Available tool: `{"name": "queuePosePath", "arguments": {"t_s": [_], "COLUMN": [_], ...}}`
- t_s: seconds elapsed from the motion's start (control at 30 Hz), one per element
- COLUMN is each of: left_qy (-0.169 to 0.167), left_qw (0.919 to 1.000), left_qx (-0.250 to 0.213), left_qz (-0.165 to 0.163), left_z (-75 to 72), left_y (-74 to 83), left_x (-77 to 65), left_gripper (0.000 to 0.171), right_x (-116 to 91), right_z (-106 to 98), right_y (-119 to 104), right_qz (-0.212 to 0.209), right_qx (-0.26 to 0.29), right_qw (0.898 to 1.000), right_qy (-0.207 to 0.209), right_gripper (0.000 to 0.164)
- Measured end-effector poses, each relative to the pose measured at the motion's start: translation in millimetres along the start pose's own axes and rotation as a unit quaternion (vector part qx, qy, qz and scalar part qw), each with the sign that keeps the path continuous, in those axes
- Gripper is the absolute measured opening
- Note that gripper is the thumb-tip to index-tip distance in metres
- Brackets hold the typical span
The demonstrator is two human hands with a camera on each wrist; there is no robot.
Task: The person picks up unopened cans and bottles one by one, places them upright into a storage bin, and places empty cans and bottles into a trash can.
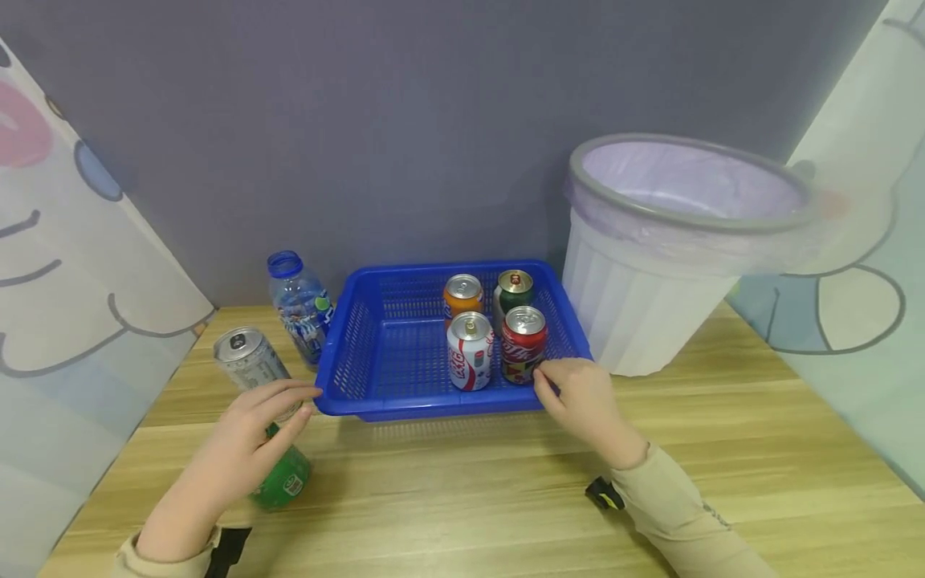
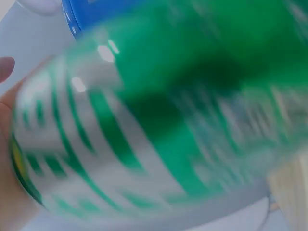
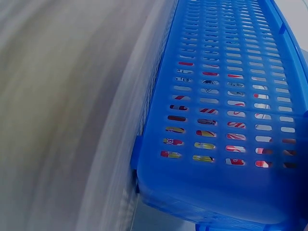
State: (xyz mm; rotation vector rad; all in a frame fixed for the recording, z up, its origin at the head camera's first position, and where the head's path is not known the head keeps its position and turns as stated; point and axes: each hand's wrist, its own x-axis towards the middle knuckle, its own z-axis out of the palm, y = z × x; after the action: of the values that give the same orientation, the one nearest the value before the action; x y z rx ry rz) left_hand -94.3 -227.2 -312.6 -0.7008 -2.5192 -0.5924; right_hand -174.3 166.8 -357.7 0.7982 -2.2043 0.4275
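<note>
My left hand (image 1: 249, 429) reaches over a green bottle (image 1: 285, 486), its fingers fairly straight and the tips close to the left front corner of the blue basket (image 1: 415, 406). That bottle fills the left wrist view, blurred. Just beyond the hand stands a silver can (image 1: 249, 360). At the basket's right front corner, my right hand (image 1: 581, 397) pinches the rim, beside a red can (image 1: 524, 341). Also upright in the basket are a white-and-red can (image 1: 470, 353), an orange can (image 1: 463, 295) and a dark green can (image 1: 515, 291). The right wrist view shows the basket's slotted side.
A clear bottle with a blue neck (image 1: 299, 309) stands left of the basket. The tall white bin (image 1: 629, 297), lined with a bag, stands at the right, close to the basket. Behind is a grey wall (image 1: 433, 136); wood-patterned tabletop (image 1: 448, 498) lies in front.
</note>
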Motion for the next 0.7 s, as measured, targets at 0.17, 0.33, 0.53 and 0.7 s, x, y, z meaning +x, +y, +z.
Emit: {"name": "queuePosePath", "arguments": {"t_s": [0.17, 0.33, 0.53, 0.7], "left_qy": [-0.048, -0.064, -0.045, -0.046], "left_qw": [0.9920, 0.9786, 0.9230, 0.8709], "left_qx": [-0.071, -0.156, -0.382, -0.487], "left_qz": [-0.092, -0.118, -0.007, 0.044], "left_z": [-9.3, -9.9, -7.7, -0.4], "left_y": [-18.6, -39.3, -68.8, -84.2], "left_x": [-10.9, -24.4, -43.9, -52.2], "left_gripper": [0.024, 0.028, 0.039, 0.045], "right_x": [0, 1, 2, 2], "right_z": [1, 1, 1, 0], "right_y": [0, 0, -1, -2], "right_qz": [-0.002, -0.002, -0.010, -0.008], "right_qx": [0.002, 0.000, 0.001, 0.003], "right_qw": [1.000, 1.000, 1.000, 1.000], "right_qy": [0.001, 0.003, 0.002, 0.008], "right_gripper": [0.034, 0.034, 0.033, 0.034]}}
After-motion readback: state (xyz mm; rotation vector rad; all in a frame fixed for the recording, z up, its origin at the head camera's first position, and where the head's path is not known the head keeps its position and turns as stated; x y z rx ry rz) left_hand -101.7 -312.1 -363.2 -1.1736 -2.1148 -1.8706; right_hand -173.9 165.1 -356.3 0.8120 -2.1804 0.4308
